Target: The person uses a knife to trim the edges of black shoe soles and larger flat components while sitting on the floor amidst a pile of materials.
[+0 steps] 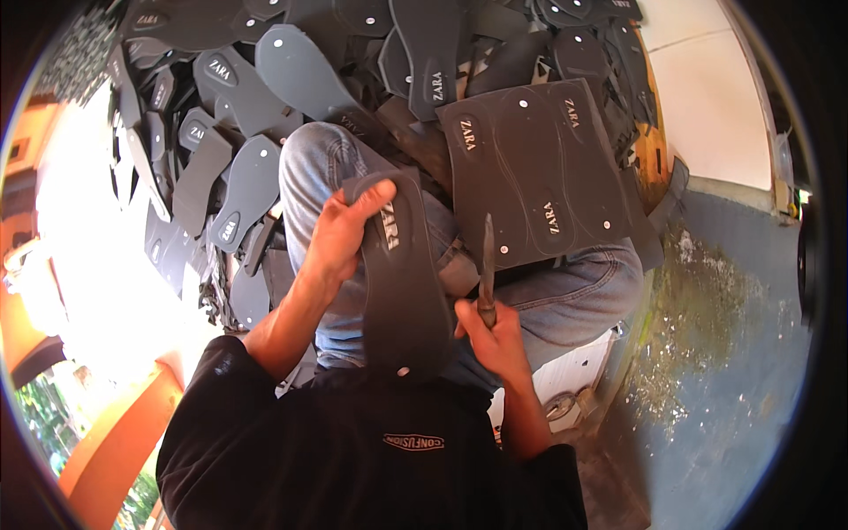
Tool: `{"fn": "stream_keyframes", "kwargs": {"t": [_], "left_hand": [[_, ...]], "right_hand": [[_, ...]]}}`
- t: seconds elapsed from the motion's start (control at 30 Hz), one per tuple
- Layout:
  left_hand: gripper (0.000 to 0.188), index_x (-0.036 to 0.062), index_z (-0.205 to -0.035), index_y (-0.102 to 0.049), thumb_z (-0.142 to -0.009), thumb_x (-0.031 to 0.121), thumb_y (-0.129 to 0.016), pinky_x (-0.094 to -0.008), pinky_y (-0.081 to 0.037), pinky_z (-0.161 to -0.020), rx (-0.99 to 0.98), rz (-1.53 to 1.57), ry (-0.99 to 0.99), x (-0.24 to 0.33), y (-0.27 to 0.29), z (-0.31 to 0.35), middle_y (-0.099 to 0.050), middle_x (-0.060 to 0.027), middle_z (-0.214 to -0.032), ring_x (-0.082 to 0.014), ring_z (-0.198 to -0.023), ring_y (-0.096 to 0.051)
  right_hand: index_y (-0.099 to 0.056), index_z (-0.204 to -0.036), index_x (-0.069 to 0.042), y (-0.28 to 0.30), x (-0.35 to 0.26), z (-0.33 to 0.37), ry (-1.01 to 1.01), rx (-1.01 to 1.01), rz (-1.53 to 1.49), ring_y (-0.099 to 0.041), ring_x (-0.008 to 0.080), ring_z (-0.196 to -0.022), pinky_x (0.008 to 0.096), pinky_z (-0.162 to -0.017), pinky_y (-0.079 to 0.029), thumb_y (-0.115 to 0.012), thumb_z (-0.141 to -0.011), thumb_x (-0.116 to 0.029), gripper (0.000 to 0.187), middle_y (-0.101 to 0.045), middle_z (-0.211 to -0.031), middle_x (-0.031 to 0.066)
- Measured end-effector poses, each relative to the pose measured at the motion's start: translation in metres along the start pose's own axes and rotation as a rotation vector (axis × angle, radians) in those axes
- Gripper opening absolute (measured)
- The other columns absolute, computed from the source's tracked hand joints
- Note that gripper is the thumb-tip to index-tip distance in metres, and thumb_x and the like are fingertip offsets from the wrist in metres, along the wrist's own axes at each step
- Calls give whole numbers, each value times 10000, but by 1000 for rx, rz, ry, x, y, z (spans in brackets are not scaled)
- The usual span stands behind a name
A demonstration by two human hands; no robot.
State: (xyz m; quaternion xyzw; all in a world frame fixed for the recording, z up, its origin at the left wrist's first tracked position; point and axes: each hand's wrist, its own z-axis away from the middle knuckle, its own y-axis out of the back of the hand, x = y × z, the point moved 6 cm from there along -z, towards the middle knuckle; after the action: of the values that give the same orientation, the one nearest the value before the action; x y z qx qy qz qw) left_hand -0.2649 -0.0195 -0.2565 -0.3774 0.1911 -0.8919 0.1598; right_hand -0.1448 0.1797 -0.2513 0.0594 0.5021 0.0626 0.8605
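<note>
My left hand [340, 231] is closed on the heel end of a dark grey shoe sole [402, 296], its thumb lying on top near the pale lettering. The sole reaches down toward my lap, a small white dot at its near end. In my right hand [496, 340] is a knife [487, 265], its narrow blade pointing up and away from me, apart from the sole. Beyond the knife, a square dark foam sheet [534, 172] with traced sole outlines and white dots rests by my right knee.
Many cut soles [300, 75] and dark scraps lie heaped ahead and to the left. My jeans-clad legs [574, 296] are bent beneath the work. On the right is a worn blue-grey floor [733, 327] with debris, below a pale tiled surface [707, 97]. An orange post [119, 433] stands lower left.
</note>
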Motion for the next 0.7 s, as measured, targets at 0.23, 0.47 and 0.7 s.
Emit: {"fn": "stream_keyframes", "kwargs": {"t": [0.23, 0.47, 0.7], "left_hand": [[246, -19, -973, -638, -855, 196, -658, -248, -542, -621, -174, -115, 55, -7, -29, 16, -681, -80, -835, -133, -700, -657], [296, -9, -1010, -649, -845, 235, -679, -241, -512, -681, -256, -237, 102, -10, -32, 15, -674, -56, -879, -108, -758, -630], [364, -18, -1022, -650, -838, 295, -680, -258, -488, -722, -361, -429, 152, -27, -51, 18, -669, -67, -892, -106, -813, -605]], "right_hand": [[-543, -661, 4, 7, -17, -11, 83, 124, 423, -509, 312, -420, 372, -441, -394, -647, -854, -285, 363, -491, -480, 145], [-555, -685, 11, 11, -14, -17, 117, 101, 427, -537, 382, -492, 405, -471, -411, -649, -822, -224, 288, -517, -517, 176], [-580, -735, 12, 19, -55, -62, 155, 11, 227, -551, 281, -513, 346, -505, -415, -634, -828, -182, 222, -562, -571, 145]]}}
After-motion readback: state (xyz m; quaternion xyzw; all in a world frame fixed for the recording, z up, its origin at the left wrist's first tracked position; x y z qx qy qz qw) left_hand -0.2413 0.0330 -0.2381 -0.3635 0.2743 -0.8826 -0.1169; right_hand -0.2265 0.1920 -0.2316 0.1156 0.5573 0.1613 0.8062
